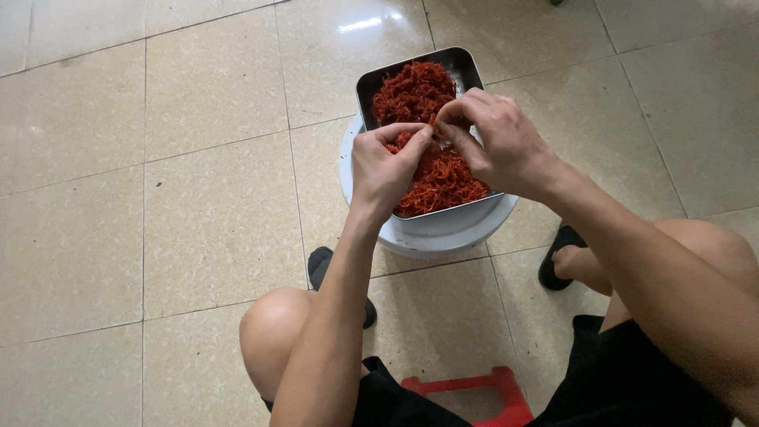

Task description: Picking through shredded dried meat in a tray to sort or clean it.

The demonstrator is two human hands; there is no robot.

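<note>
A rectangular metal tray [455, 63] full of red shredded strands [411, 91] rests on a round white stool or bucket lid [443, 236] on the tiled floor. My left hand [383, 170] and my right hand [498, 142] hover over the tray's middle, fingertips meeting. Both pinch a small orange-red piece [432, 122] between thumbs and forefingers. The hands hide the middle of the red heap.
Beige floor tiles [213, 205] surround the tray. My bare knees flank it, with dark sandals [557, 257] on my feet. A red plastic stool [474, 395] shows beneath me at the bottom edge.
</note>
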